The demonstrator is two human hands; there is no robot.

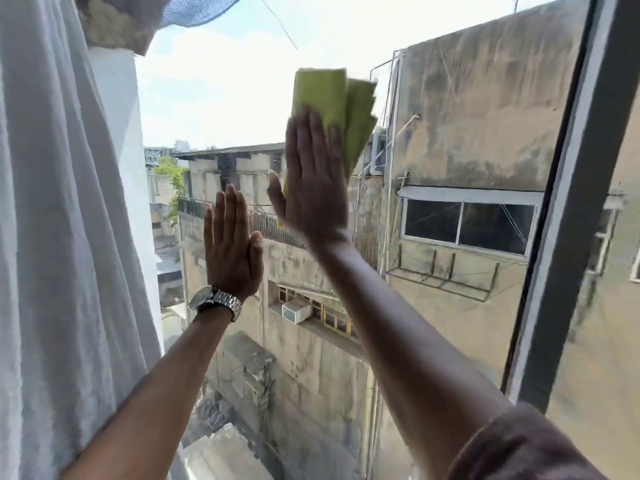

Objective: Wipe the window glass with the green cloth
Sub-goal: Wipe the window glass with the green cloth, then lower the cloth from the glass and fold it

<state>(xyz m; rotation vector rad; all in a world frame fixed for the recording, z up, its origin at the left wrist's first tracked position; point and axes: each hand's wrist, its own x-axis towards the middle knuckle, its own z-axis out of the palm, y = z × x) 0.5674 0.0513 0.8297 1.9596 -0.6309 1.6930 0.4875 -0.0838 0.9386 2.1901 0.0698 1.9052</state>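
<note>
My right hand (313, 181) lies flat against the window glass (214, 95), pressing the folded green cloth (334, 105) onto the pane. The cloth sticks out above and to the right of my fingers, and it looks blurred. Lower and to the left, my left hand (231, 249) rests flat on the glass with fingers together and nothing in it. A metal watch (216, 302) is on that wrist.
A white curtain (65, 237) hangs along the left side of the window. A dark grey window frame (571, 209) runs down the right side. Through the glass I see weathered buildings and sky.
</note>
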